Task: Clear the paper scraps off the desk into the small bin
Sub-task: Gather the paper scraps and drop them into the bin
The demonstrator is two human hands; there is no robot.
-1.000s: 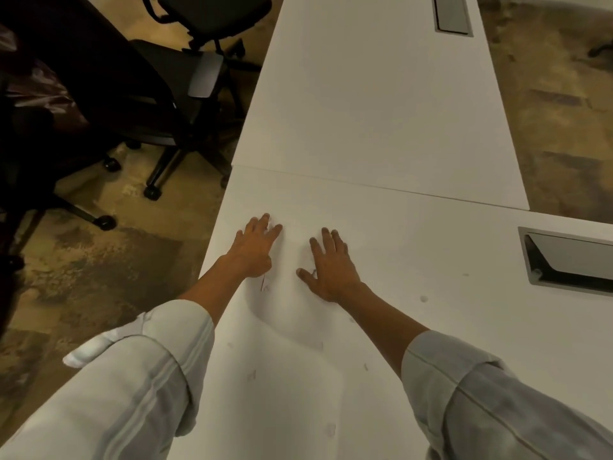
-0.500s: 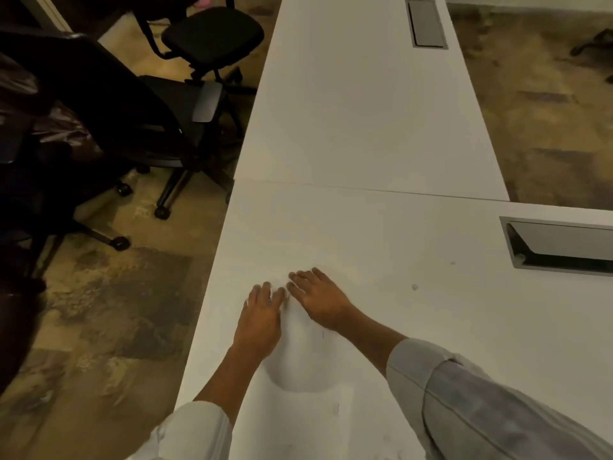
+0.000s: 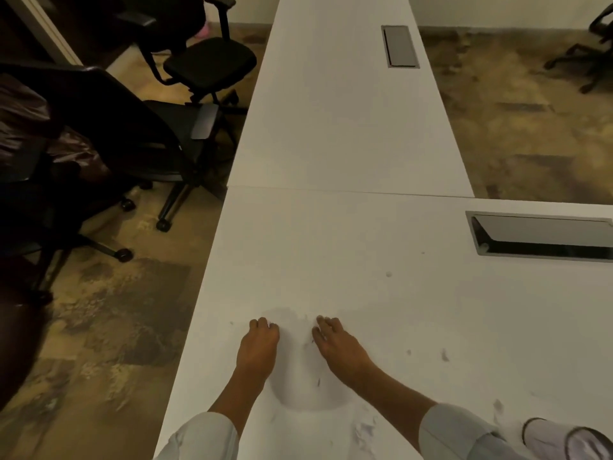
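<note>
Both hands lie palm down on the white desk [image 3: 331, 254] near its left front edge. My left hand [image 3: 258, 346] and my right hand [image 3: 338, 346] are a short gap apart, fingers curled slightly against the surface. Small white paper scraps [image 3: 365, 429] lie heaped near the front edge between my forearms, pale against the desk and hard to make out. A few tiny bits [image 3: 444, 355] are scattered to the right of my right hand. At the bottom right corner a small rounded container [image 3: 570, 439] shows partly; I cannot tell whether it is the bin.
Two grey cable hatches are set into the desk, one at the right [image 3: 540, 235] and one far back [image 3: 399, 46]. Black office chairs [image 3: 159, 134] stand on the patterned carpet left of the desk. Another chair [image 3: 593, 58] is at the far right.
Both hands have slid back along the desk toward the front edge. They touched half a second ago and are now a little apart. The view has tilted up.
</note>
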